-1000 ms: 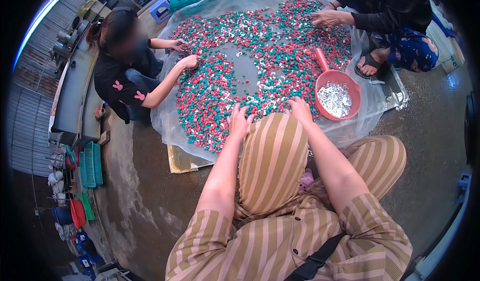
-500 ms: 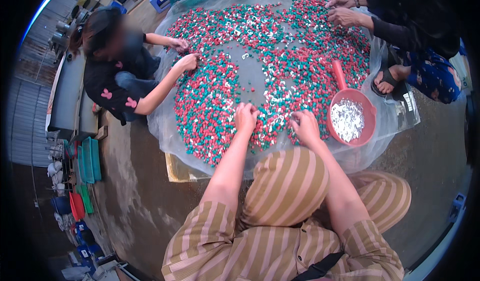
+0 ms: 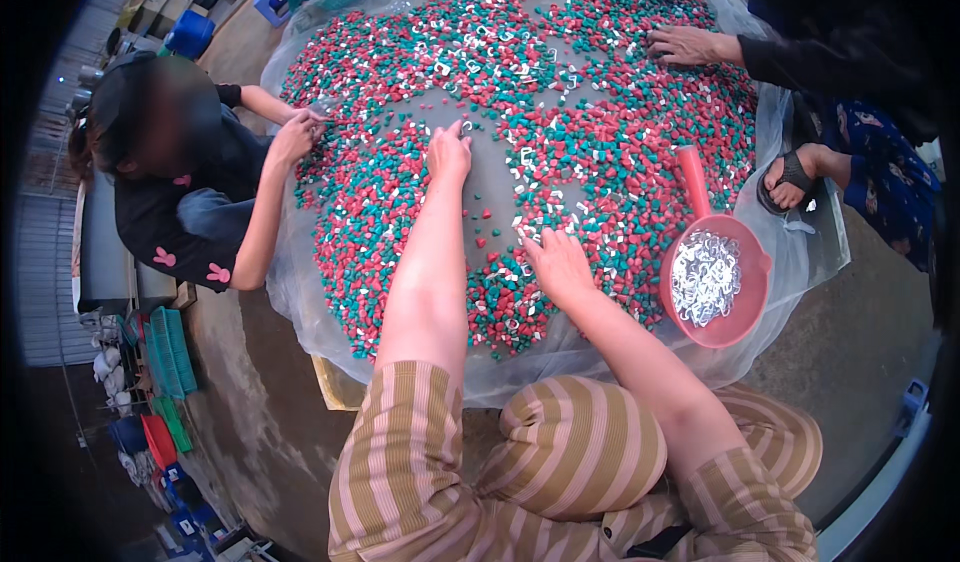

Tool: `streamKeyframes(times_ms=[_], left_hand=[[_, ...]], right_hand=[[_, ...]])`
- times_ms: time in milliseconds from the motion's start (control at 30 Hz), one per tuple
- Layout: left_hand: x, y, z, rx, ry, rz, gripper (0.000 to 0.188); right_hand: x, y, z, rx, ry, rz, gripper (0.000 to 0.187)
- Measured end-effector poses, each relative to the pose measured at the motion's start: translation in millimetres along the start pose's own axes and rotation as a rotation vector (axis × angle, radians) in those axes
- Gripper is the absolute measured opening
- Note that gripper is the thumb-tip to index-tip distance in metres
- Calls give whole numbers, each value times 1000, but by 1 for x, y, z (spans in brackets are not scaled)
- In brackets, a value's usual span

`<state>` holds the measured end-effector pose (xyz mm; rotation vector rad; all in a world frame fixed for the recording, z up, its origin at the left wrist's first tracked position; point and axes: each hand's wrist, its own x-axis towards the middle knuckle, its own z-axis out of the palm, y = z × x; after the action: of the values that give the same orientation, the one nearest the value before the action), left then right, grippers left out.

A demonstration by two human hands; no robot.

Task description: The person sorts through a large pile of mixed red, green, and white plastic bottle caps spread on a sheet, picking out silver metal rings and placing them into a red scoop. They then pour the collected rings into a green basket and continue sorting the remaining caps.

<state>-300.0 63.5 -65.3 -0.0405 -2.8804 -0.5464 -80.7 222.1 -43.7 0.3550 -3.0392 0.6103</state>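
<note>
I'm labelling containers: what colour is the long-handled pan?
The pan is pinkish red; the head view shows it best.

The wearer has on a short-sleeved shirt (image 3: pixel 520 537) in khaki brown, broken by pale pink stripes. Fine ribbed lines run through the cloth and show best on the left sleeve (image 3: pixel 395 452), which is loose, creased and straight at the hem. The right sleeve (image 3: pixel 740 507) matches it. Beyond the hems the left forearm (image 3: pixel 428 272) and right forearm (image 3: pixel 640 357) are uncovered, as are the left hand (image 3: pixel 449 157) and right hand (image 3: pixel 562 270). The trousers (image 3: pixel 590 447) repeat the fabric — broad stripes curving over the rounded knee. Low on the shirt front sit a small dark button (image 3: pixel 606 532) and a black strap (image 3: pixel 662 542) — only partly visible.
</note>
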Motion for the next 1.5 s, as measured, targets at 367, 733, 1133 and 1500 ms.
streamKeyframes(times_ms=[367,733,1133,1500], left_hand=[[-29,28,5,-555,-137,-42,26],[-32,41,-22,-1531,-258,-598,14],[-46,17,-15,-274,-176,-221,22],[-177,8,-64,-1004,-483,-213,22]], right_hand=[[-9,10,-14,532,122,496,23],[-8,16,-17,208,215,200,31],[-3,11,-22,347,-22,454,22],[-16,40,-28,1058,98,641,22]])
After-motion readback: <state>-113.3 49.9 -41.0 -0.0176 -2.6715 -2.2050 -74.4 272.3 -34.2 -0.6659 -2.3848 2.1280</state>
